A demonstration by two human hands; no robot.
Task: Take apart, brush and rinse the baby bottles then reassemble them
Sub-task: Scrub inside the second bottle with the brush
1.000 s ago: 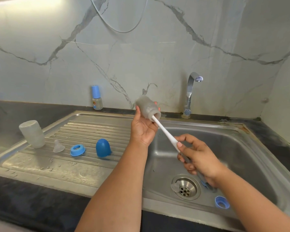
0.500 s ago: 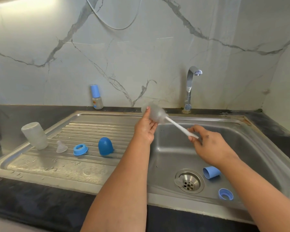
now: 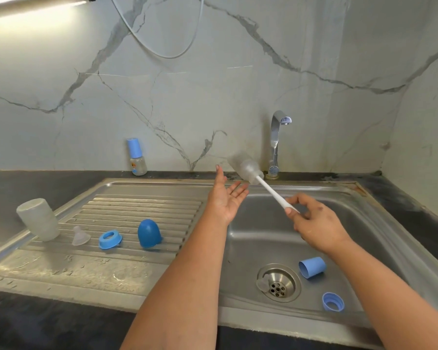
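1. The right hand [image 3: 314, 224] pinches the white brush handle [image 3: 273, 194] at frame centre-right.
2. The frosted clear bottle [image 3: 243, 166] sits on the brush's upper end, above the steel sink [image 3: 263, 238].
3. The left hand [image 3: 225, 200] is spread wide, palm up, just beside the bottle.

Likely home kitchen: steel sink [image 3: 379, 218] with drainboard [image 3: 137, 208], tap [image 3: 274, 142], marble-look backsplash [image 3: 213, 92].

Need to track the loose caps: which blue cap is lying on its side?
The pale blue cap in the sink basin, right of the drain, lies on its side. The dark blue dome cap stands on the drainboard.
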